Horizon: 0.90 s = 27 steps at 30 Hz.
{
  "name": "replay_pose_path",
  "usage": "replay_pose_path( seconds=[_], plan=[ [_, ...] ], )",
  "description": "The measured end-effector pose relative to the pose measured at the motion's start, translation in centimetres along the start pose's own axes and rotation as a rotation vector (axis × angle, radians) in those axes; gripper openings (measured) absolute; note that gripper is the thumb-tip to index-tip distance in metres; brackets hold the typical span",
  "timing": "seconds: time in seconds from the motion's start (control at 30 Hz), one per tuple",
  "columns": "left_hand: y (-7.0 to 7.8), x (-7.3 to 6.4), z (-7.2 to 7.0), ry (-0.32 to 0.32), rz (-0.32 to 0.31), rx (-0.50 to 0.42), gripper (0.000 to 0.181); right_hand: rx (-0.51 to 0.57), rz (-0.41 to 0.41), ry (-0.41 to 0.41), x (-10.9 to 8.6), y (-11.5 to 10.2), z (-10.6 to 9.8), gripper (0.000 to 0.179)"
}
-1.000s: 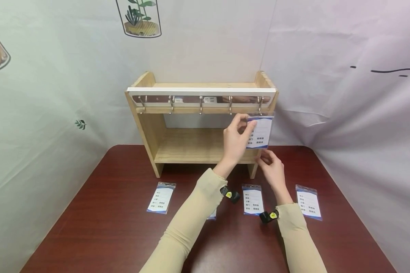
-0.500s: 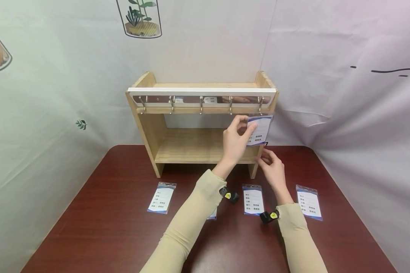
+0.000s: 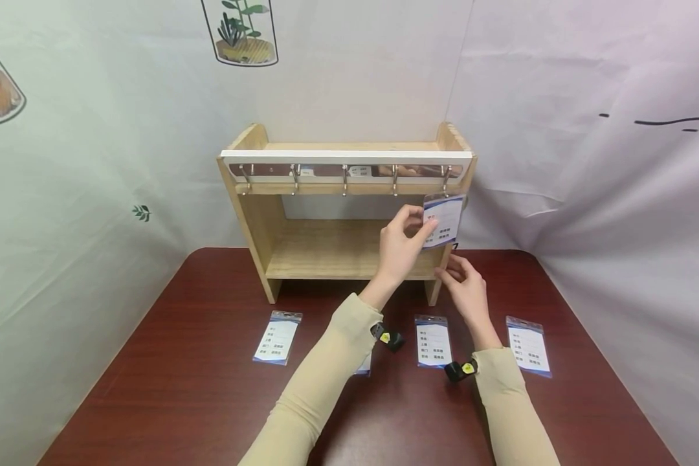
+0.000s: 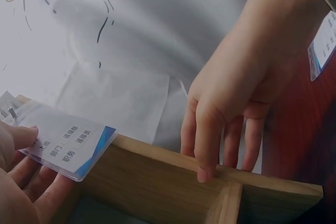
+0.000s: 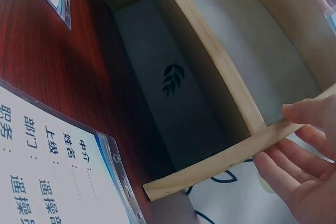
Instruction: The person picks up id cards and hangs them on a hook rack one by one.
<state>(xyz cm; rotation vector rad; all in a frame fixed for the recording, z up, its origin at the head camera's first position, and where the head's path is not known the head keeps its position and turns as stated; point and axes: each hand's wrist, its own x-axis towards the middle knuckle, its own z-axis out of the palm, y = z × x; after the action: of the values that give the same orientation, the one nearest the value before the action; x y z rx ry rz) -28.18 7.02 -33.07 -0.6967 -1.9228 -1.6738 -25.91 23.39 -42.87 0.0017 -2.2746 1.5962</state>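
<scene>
The badge (image 3: 445, 219) is in front of the right end of the wooden rack (image 3: 320, 259), its top edge right at the lower tip of the rightmost hook (image 3: 445, 178); whether its slot is on that hook cannot be told. Its long axis runs nearly upright, with the printed face toward the person.

It lies to the right of the left hand (image 3: 400, 243), the nearer of the two hands, which pinches its left edge with the thumb across the front and the fingers behind. The right hand (image 3: 467, 286) is lower, apart from the badge, gripping the rack's right side panel (image 5: 210, 167) between thumb and fingers.

The left arm (image 3: 320, 372) reaches diagonally up from the lower left, while the right arm (image 3: 511, 398) rises more steeply. Four other badges (image 3: 276, 338) lie on the surface (image 3: 151, 369), one partly hidden by the left arm.
</scene>
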Motion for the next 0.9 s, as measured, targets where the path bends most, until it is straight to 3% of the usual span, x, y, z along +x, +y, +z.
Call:
replay_pose_path(
  seconds=[0.9],
  plan=[
    [-2.3,-1.7,-1.7,-0.095,-0.086,0.048,0.023,-0.044,0.012,0.009,0.2,-0.1,0.0,0.051]
  ],
)
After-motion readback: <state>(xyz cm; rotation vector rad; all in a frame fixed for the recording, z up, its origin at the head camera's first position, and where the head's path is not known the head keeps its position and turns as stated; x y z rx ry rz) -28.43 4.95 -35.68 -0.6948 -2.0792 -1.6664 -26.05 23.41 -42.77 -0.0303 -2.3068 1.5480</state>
